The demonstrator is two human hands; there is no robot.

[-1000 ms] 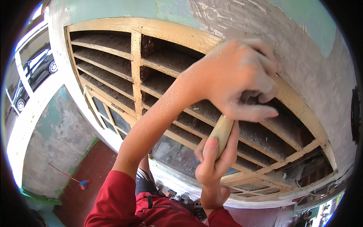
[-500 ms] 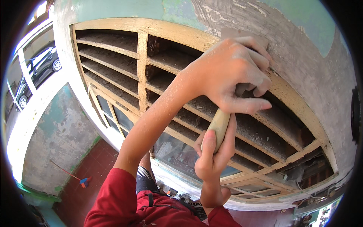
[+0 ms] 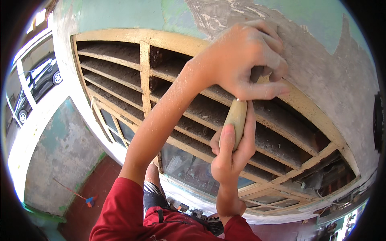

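My right hand (image 3: 231, 150) is wrapped round the pale wooden handle (image 3: 234, 120) of a scraper, its thumb lying along the side. Above it, my dusty left hand (image 3: 253, 60) is bent over the scraper's metal part, fingers curled and thumb stretched to the right. A dark bit of the metal (image 3: 256, 74) shows between thumb and fingers; the blade's edge is hidden behind the hand. Both hands are up against the wall (image 3: 305, 52), where green paint gives way to bare grey plaster, just above the yellow wooden frame (image 3: 173, 42).
Below the hands are dusty louvre slats (image 3: 193, 106) and glass window panes (image 3: 185, 164). Loose wires (image 3: 331, 197) hang at the lower right. On the left, a low wall (image 3: 60, 160), a broom (image 3: 90, 201) on red floor tiles, and a dark car (image 3: 38, 84) outside.
Both hands have moved upward along the wall with the scraper, and its handle is more upright. The view has shifted slightly, so the window frame's top sits a little lower.
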